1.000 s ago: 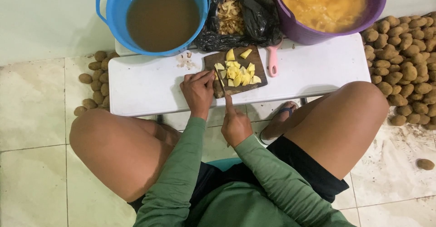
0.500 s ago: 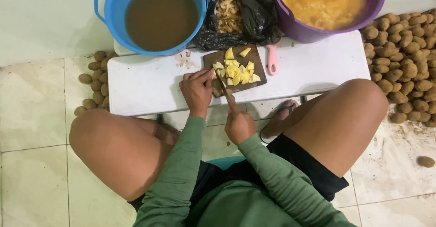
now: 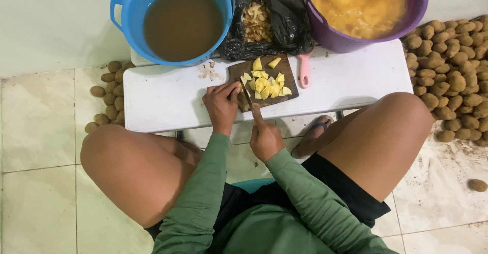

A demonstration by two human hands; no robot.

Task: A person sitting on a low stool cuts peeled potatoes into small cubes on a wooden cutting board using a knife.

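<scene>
Yellow potato pieces (image 3: pixel 267 84) lie on a small dark cutting board (image 3: pixel 285 71) on the white bench (image 3: pixel 168 99). The right hand (image 3: pixel 264 137) is closed around a knife (image 3: pixel 247 95), with its blade on the board. The left hand (image 3: pixel 222 103) rests curled at the board's left edge, beside the pieces. Behind stand a blue tub (image 3: pixel 127 15) of brown water, a black bag (image 3: pixel 290 25) of peels and a purple tub (image 3: pixel 417 10). Brown potatoes (image 3: pixel 452 66) are piled on the floor.

purple tub (image 3: pixel 325 35) top cut off
</scene>
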